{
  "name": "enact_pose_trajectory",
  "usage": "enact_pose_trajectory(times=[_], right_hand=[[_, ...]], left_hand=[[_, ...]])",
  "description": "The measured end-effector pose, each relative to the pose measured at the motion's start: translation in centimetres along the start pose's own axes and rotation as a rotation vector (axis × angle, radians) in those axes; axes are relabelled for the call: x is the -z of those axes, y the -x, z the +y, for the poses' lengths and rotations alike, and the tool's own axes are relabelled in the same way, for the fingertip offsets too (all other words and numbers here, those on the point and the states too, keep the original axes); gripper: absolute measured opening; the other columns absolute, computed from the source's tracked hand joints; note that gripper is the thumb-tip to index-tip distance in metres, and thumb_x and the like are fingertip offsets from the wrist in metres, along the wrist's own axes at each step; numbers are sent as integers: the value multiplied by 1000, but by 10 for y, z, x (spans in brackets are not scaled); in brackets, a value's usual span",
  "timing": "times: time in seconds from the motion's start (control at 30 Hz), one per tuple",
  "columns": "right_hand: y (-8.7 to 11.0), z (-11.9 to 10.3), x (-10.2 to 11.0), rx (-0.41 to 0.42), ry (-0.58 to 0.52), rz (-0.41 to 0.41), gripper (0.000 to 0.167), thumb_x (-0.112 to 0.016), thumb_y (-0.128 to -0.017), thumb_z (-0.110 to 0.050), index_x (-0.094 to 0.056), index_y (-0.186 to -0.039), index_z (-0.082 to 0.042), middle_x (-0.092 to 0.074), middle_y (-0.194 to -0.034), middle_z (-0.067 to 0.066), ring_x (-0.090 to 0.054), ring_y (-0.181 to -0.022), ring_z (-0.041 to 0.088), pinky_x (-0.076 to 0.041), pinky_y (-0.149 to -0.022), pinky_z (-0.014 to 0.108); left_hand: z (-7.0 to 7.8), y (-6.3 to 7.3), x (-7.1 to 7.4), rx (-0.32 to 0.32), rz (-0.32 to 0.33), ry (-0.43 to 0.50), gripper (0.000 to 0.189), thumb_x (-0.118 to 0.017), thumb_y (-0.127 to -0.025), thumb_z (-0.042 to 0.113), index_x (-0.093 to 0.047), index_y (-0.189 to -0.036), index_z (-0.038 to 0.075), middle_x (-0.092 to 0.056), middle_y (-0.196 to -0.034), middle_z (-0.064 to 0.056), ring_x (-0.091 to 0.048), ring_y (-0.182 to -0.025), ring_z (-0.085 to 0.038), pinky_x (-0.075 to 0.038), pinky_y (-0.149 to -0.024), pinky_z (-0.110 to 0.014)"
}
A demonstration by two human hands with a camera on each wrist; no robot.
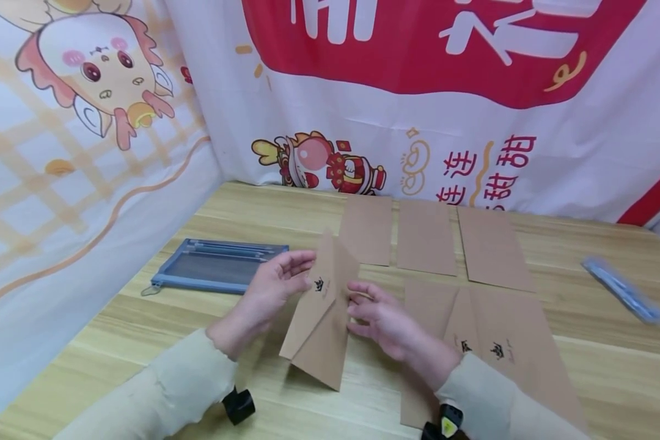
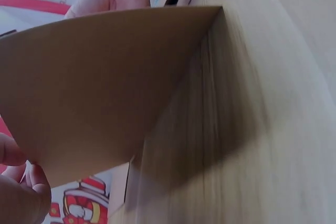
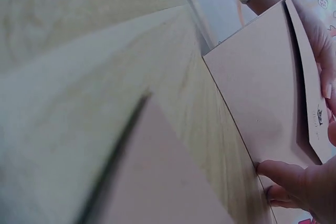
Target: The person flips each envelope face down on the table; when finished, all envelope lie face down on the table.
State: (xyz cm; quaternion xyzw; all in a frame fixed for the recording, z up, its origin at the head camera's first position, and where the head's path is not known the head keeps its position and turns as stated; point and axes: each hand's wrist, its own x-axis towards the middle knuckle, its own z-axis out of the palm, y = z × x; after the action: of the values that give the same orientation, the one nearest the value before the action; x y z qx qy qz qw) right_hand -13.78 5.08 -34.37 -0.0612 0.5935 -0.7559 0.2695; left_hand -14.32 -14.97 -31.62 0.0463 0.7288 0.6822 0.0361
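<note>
A brown kraft paper envelope (image 1: 324,330) stands tilted on its lower edge on the wooden table, its flap printed with a small black crown. My left hand (image 1: 277,284) pinches its left upper edge between thumb and fingers; the left wrist view shows this hold at the corner of the plain back of the envelope (image 2: 100,93). On the other side, my right hand (image 1: 385,318) touches the right edge with loosely bent fingertips. In the right wrist view, the fingers (image 3: 289,182) of that hand lie at the envelope's lower edge.
Three flat brown envelopes (image 1: 426,238) lie in a row at the back. More crown-printed envelopes (image 1: 522,324) lie at the right, partly under my right forearm. A blue mesh pencil pouch (image 1: 214,269) is at the left, and a blue packet (image 1: 624,290) lies far right.
</note>
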Motion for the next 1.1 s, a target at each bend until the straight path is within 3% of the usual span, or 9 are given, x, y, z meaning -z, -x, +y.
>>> enact_pose_trajectory(times=[0.2, 0.5, 0.73, 0.87, 0.97, 1.1], right_hand=[[0, 0, 3, 10, -20, -34, 59, -44, -87, 2, -21, -142, 2, -17, -150, 24, -25, -135, 40, -32, -105, 53], [3, -1, 9, -3, -29, -88, 63, -45, -89, -4, -16, -145, 1, -24, -148, 23, -34, -131, 35, -32, -105, 53], [7, -4, 14, -12, 20, -50, 65, -49, -89, -8, -17, -144, 0, -41, -138, 25, -56, -103, 19, -41, -99, 42], [12, -9, 11, 36, 68, 43, 67, -50, -88, -6, -15, -145, 0, -30, -142, 30, -51, -113, 32, -40, -102, 46], [16, -16, 4, 105, 156, 117, 70, -53, -86, -6, -15, -145, 0, -17, -147, 30, -34, -128, 43, -32, -105, 51], [27, -28, -8, 200, 326, 212, 70, -56, -88, -11, -17, -145, 0, -16, -150, 24, -22, -136, 41, -26, -108, 50]], left_hand=[[6, -1, -15, -11, -31, 37, 48, -54, -82, -9, -46, -129, -6, -52, -126, -23, -51, -112, -24, -48, -86, -22], [11, -2, -36, -29, -97, 7, 43, -55, -87, -3, -48, -130, 1, -51, -130, -17, -47, -119, -29, -45, -95, -33], [9, -2, -46, -45, -100, 32, 43, -54, -87, -3, -48, -129, 1, -52, -128, -17, -49, -117, -28, -47, -92, -29], [7, 0, -49, -59, -90, 45, 42, -55, -87, -2, -50, -128, 2, -52, -127, -14, -49, -117, -25, -48, -90, -28], [7, 1, -51, -73, -88, 52, 41, -55, -87, -2, -50, -128, 1, -51, -128, -15, -48, -118, -25, -48, -90, -28], [7, 2, -52, -72, -103, 58, 42, -55, -87, -1, -50, -128, 1, -50, -129, -13, -46, -120, -25, -46, -93, -29]])
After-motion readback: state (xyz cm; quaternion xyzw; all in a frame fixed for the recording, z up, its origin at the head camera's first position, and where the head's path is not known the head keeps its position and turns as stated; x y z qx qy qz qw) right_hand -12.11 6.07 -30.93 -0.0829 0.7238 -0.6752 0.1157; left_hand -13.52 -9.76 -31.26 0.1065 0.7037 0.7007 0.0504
